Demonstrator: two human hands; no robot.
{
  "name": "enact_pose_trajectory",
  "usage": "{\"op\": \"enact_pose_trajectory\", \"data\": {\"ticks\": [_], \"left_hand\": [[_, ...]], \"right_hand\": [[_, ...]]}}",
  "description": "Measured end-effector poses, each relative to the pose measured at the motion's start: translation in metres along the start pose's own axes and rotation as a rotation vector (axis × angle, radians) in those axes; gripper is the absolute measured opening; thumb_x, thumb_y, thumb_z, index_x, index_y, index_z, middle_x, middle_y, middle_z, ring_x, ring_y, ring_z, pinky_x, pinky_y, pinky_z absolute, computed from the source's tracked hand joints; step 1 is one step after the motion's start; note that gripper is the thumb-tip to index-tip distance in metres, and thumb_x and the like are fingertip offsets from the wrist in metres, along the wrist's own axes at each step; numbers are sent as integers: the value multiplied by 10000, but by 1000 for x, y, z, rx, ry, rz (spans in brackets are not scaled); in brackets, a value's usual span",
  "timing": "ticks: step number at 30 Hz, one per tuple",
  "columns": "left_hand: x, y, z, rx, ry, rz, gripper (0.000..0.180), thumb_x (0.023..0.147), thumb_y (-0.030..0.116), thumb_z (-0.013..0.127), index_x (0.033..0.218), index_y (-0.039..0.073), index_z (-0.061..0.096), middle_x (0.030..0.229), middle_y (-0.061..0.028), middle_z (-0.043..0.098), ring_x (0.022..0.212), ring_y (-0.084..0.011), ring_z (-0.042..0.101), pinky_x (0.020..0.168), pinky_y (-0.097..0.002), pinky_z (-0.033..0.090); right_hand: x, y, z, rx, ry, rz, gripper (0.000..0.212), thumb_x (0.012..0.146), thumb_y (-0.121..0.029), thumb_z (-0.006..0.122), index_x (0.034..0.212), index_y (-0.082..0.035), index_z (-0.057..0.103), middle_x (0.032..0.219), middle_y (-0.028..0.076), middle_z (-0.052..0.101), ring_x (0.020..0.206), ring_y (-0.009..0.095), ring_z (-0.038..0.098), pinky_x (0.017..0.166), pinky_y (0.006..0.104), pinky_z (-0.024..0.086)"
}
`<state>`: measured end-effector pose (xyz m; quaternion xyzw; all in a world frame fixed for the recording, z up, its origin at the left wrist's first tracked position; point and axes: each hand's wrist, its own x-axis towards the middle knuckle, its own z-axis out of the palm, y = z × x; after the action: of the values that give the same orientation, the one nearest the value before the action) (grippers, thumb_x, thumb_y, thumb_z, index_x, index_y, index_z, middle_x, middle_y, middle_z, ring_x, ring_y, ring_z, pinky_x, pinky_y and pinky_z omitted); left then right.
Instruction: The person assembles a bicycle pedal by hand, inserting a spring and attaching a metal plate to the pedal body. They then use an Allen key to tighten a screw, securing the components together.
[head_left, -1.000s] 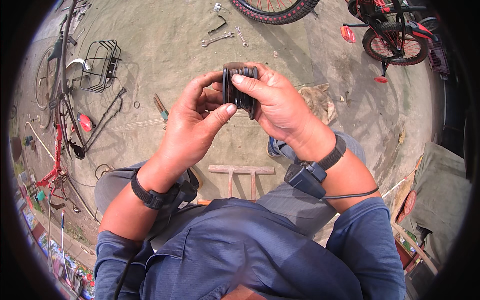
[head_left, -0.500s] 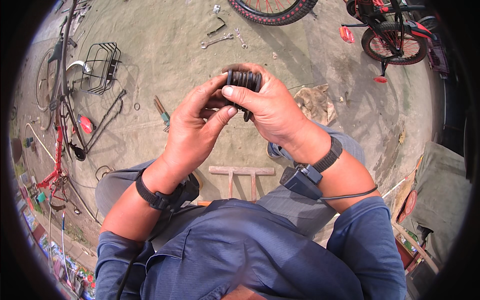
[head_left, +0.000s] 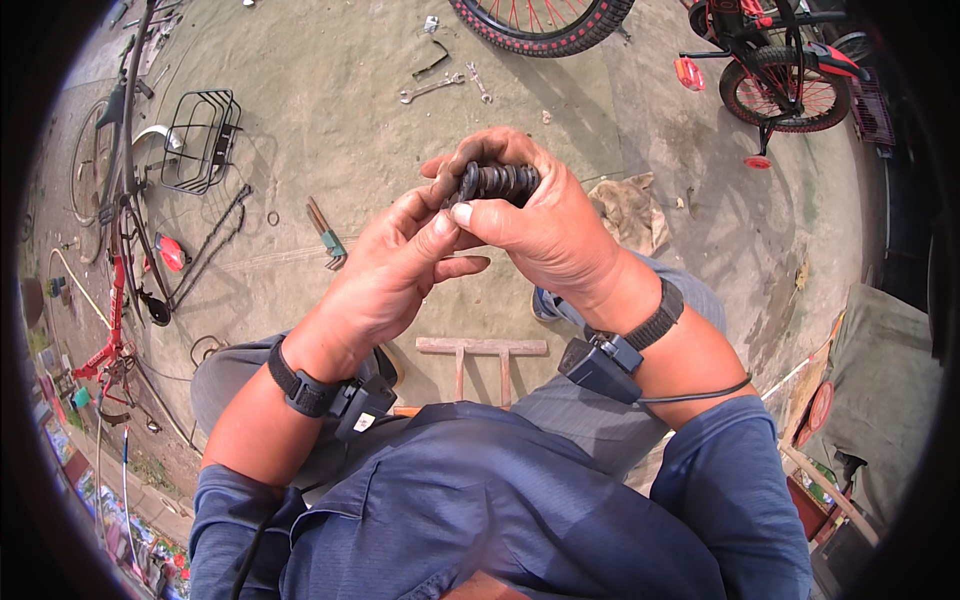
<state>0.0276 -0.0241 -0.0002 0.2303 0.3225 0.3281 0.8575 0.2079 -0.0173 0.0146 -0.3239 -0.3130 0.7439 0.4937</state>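
Note:
A dark, greasy coil spring is held up between my two hands, above the ground in front of my knees. My right hand wraps round it, with the fingers over the far side and the thumb along the near side. At the spring's left end, the thumb and fingers of my left hand are closed on it, while one of its fingers sticks out below. My fingertips look blackened. What lies inside the coils and under my fingers is hidden.
Wrenches lie on the ground ahead. On the left are a black wire basket, a chain and a hex key set. A rag lies right, below a small bicycle. A wooden bar sits between my knees.
The spring has turned in my hands and now shows more of its left end. My left fingers have shifted down and round that end; my right hand has moved slightly right.

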Motion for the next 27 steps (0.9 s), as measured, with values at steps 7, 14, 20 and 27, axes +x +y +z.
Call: {"op": "enact_pose_trajectory", "data": {"ticks": [7, 14, 20, 27], "left_hand": [[-2, 6, 0, -73, -107, -49, 541, 994, 280, 645, 1427, 15, 455, 1309, -74, 586, 1150, -195, 622, 950, -364, 553], [-7, 9, 0, -103, -163, -101, 469, 990, 269, 649, 1367, 22, 519, 1232, -78, 632, 1093, -191, 643, 902, -355, 560], [-9, 11, -6, -127, -227, -175, 440, 969, 275, 671, 1301, 10, 553, 1164, -77, 654, 1056, -195, 655, 843, -341, 561], [-12, 9, 1, -151, -162, -86, 488, 956, 259, 674, 1329, -9, 507, 1143, -85, 660, 989, -186, 674, 754, -267, 557]], "right_hand": [[-4, -12, -1, -133, -90, 24, 323, 787, -71, 696, 1096, -76, 602, 1091, 55, 651, 1296, 308, 517, 1094, 476, 418], [-4, -15, -1, -93, -164, 38, 335, 755, -56, 699, 1077, -60, 606, 1129, 99, 648, 1154, 266, 571, 966, 425, 468], [-6, -18, 0, -75, -187, 77, 339, 722, -67, 672, 1054, -77, 602, 1160, 125, 644, 1303, 337, 523, 1095, 484, 418], [-3, -17, -3, -96, -231, 121, 377, 741, -121, 686, 1105, -75, 603, 1212, 146, 636, 1277, 280, 547, 1045, 416, 465]]}}
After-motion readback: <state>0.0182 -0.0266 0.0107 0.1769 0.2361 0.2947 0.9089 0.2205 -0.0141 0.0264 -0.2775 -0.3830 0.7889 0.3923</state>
